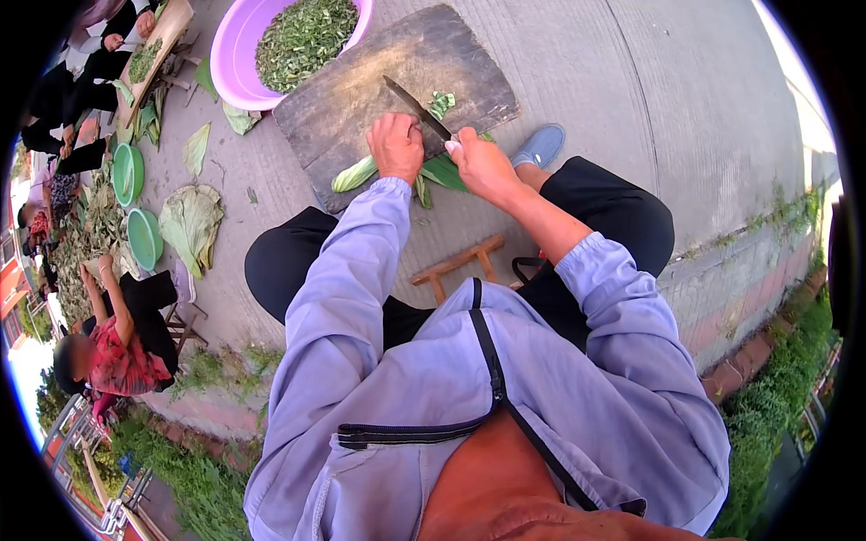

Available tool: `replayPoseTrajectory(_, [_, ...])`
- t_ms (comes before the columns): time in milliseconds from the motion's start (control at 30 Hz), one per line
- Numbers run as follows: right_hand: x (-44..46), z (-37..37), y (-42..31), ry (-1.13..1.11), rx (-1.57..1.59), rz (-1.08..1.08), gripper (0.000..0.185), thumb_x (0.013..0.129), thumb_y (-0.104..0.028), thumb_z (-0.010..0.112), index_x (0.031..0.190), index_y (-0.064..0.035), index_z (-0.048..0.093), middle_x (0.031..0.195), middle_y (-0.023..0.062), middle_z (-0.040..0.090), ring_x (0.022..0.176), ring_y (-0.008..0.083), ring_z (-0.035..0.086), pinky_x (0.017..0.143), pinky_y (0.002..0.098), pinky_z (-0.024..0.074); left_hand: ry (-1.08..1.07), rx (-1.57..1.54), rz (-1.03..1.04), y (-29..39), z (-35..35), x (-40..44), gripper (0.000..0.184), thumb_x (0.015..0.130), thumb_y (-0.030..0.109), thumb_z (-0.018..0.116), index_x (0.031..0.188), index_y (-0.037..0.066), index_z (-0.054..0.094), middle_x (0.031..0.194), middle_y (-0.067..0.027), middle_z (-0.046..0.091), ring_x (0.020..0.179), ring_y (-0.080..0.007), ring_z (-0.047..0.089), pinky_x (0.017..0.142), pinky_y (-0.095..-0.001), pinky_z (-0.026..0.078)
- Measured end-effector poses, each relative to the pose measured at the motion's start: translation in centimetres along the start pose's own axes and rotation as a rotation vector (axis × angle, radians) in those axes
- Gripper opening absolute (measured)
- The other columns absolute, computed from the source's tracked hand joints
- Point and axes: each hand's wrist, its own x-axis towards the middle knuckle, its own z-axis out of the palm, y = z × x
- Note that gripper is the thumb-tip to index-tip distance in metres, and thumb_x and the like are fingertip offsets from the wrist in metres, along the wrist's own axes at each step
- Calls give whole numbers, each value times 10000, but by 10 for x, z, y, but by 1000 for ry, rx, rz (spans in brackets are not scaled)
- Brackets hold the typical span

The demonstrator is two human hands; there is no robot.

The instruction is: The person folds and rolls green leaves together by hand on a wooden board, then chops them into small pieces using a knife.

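Note:
My right hand is wrapped round the handle of a knife, whose long dark blade points up and left across a worn wooden board. Beside the blade, my left hand curls its fingers over green leaves at the board's near edge. The leaves poke out on both sides of that hand, with a pale stalk end to the left. A few chopped green pieces lie on the board just past the blade.
A purple basin of chopped greens stands at the board's far left. Loose leaves and green basins are on the concrete at left. Other people sit there, one in a red top. A wooden stool is between my knees.

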Motion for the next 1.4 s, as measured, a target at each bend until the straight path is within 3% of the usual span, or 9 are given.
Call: replayPoseTrajectory(1400, [9,4,-11,-45,-31,-22,359,1098,-317,504,1074,40,523,926,351,699,901,552,687,813,636,509,-31,-93,-17,-8,2,2,129,804,52,783,887,99,697,942,-104,671,945,-355,616,863,-461,487])
